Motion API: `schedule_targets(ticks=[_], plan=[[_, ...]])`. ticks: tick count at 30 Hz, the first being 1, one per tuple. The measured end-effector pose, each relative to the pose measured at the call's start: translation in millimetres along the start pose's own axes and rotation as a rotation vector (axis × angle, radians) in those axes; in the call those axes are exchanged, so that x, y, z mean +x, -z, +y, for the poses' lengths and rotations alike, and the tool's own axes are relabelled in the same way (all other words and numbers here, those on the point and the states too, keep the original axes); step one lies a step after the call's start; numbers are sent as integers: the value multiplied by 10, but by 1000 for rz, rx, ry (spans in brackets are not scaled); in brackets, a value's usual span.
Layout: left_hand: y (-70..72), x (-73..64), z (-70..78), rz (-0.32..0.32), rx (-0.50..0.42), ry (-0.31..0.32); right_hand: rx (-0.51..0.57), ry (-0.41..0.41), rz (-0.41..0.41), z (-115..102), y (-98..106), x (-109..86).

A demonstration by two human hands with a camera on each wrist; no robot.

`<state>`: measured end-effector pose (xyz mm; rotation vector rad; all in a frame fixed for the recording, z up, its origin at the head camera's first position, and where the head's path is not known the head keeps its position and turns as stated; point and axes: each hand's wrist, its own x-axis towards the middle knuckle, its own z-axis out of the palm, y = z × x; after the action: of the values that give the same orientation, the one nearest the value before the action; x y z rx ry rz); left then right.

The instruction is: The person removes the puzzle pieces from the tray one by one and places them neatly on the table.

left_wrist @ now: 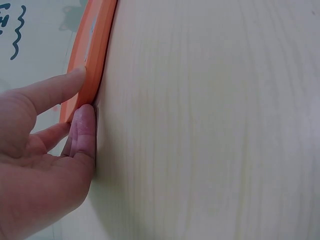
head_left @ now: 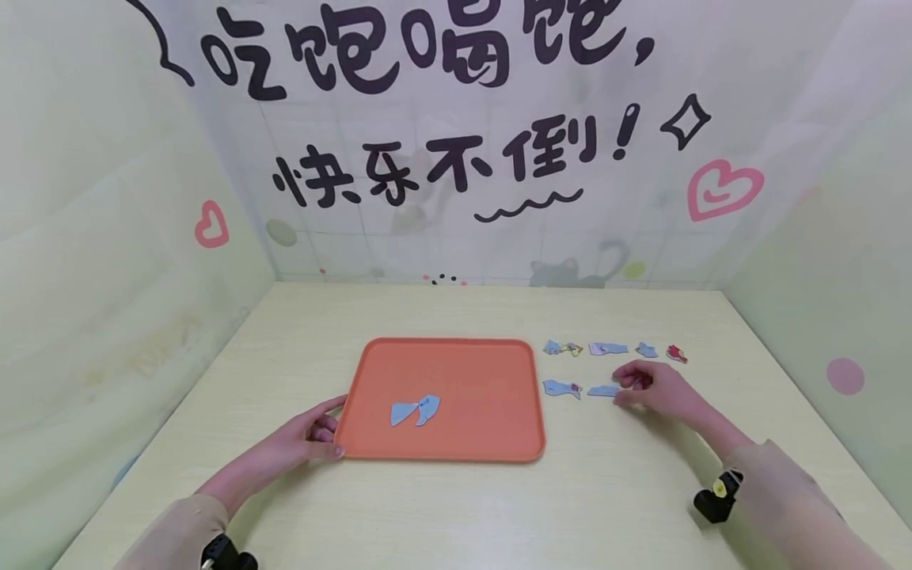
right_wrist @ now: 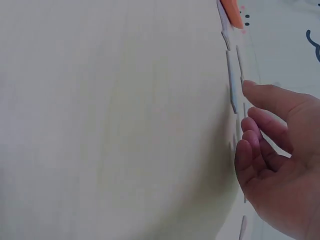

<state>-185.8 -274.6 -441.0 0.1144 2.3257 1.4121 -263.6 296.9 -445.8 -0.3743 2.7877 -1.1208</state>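
Observation:
An orange tray (head_left: 484,404) lies flat on the table, with two light-blue puzzle pieces (head_left: 428,410) touching or nearly so in its left half. My left hand (head_left: 306,435) holds the tray's left edge by the near corner; in the left wrist view the thumb (left_wrist: 75,82) presses the rim and other fingers curl against its side. To the tray's right, my right hand (head_left: 659,389) hovers with fingers loosely bent, thumb and fingertips apart, beside a flat blue puzzle piece (head_left: 603,390). In the right wrist view nothing shows between those fingers (right_wrist: 243,155).
Left of that piece lies another blue piece (head_left: 563,388). A row behind holds a blue and yellow piece (head_left: 563,347), a long lilac one (head_left: 608,348), a small blue one (head_left: 647,350) and a red one (head_left: 677,354). A printed cloth (head_left: 427,237) stands behind the table.

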Motion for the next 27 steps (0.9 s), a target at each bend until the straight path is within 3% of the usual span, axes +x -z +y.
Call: schedule_targets(ticks=[4,12,27], plan=[[3,-1,1,-1,-1,-1,-22,69,34,-102,111,97],[-1,5,-10,-1,-13,-4,-49,146,18,-549,246,333],[-5,-10,3,6,-9,-1,-29,252,-42,-1198,42,806]])
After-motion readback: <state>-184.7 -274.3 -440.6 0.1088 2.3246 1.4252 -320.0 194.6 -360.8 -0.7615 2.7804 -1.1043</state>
